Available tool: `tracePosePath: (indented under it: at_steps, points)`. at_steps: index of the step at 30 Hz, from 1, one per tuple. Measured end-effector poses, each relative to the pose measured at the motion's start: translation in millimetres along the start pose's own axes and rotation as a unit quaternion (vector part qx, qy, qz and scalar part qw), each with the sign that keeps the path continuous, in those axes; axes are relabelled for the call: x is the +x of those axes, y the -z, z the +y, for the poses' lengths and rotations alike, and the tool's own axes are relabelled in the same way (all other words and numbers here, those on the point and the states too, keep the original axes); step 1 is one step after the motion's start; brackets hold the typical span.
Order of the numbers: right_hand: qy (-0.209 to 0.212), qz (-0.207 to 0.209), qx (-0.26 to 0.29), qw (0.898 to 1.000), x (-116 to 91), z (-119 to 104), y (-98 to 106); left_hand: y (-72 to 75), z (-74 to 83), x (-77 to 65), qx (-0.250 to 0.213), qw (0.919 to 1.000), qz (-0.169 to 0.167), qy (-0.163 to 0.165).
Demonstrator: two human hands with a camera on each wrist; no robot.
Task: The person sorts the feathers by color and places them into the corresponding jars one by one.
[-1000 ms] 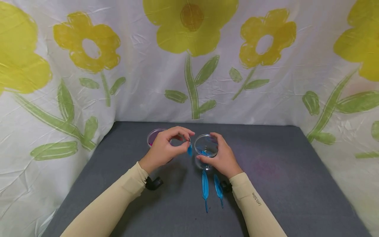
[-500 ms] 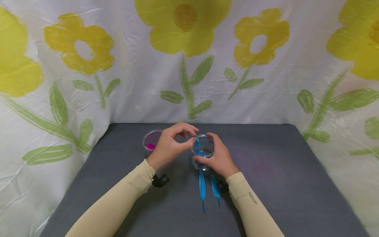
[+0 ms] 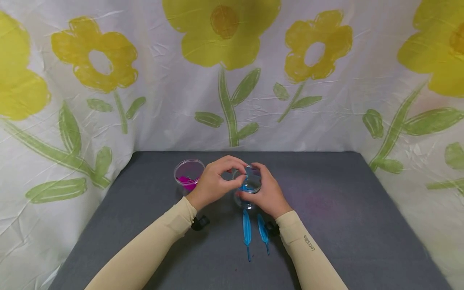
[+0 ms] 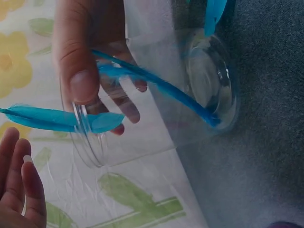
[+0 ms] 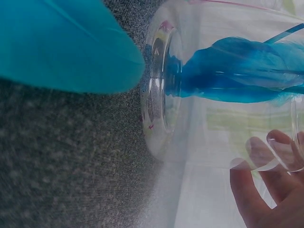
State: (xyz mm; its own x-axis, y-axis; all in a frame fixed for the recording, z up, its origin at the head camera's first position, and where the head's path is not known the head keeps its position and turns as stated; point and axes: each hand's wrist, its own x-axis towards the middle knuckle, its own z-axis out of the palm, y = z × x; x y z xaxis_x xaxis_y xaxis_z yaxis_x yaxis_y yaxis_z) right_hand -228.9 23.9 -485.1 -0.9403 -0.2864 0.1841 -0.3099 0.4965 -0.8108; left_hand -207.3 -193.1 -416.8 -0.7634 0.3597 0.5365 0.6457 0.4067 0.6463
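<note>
My right hand grips a clear round jar near its mouth, thumb in front and fingers behind. Its fingertips show against the clear wall in the right wrist view. Blue feather lies slanted inside, its quill down at the jar's bottom. At the mouth, my left hand pinches another blue feather by the quill end, thumb to index finger; the pinch itself is outside the left wrist view. That feather's tip is inside the jar. The left hand's other fingers stand apart from the jar.
Another clear jar with magenta feathers stands to the left, behind the left hand. Two blue feathers lie on the dark grey table in front of the held jar. A flower-print cloth walls the back and sides.
My left hand has moved right and over the jar's mouth, bringing the pinched blue feather inside. The magenta feathers' jar shows more fully behind it. The right hand keeps its hold.
</note>
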Motion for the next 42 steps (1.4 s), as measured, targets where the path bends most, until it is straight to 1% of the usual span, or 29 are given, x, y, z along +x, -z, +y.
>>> tracePosePath:
  at_steps: [5, 8, 14, 18, 23, 30, 33, 38, 40, 42]
  points:
    - [-0.002, 0.001, -0.002, 1.0, -1, -1, 0, -2.4, -3.6, -0.3, 0.003, 0.9999, -0.016, -0.004]
    - [-0.003, 0.0, 0.003, 1.0, -1, -1, 0, -2.7, -7.0, -1.2, 0.013, 0.9997, -0.02, -0.002]
    - [0.002, -0.003, 0.003, 1.0, 0, -1, 1, -1.4, -14.4, -7.7, 0.068, 0.9976, -0.013, 0.008]
    - [0.002, -0.004, 0.001, 1.0, -1, -2, 1, 0.7, -15.5, -12.9, 0.088, 0.996, -0.012, 0.01]
    - [-0.002, -0.006, -0.001, 1.0, -1, -2, 1, 3.0, -15.2, -17.2, 0.1, 0.9949, -0.013, 0.013]
    - [-0.004, -0.008, 0.003, 1.0, 0, -3, 1, 7.7, -16.7, -24.2, 0.108, 0.9942, -0.008, 0.0]
    - [-0.003, -0.009, 0.004, 1.0, -1, -3, 0, 9.0, -17.0, -29.1, 0.113, 0.9934, -0.016, 0.008]
    - [0.006, -0.014, 0.0, 1.0, 0, -1, 1, 10.9, -13.0, -37.7, 0.115, 0.992, -0.039, 0.033]
    - [0.011, -0.018, -0.002, 1.0, 0, 0, 2, 11.1, -11.3, -40.7, 0.116, 0.9918, -0.042, 0.033]
    - [0.016, -0.024, -0.004, 1.0, 0, 0, 5, 11.4, -9.4, -44.1, 0.121, 0.9918, -0.039, 0.019]
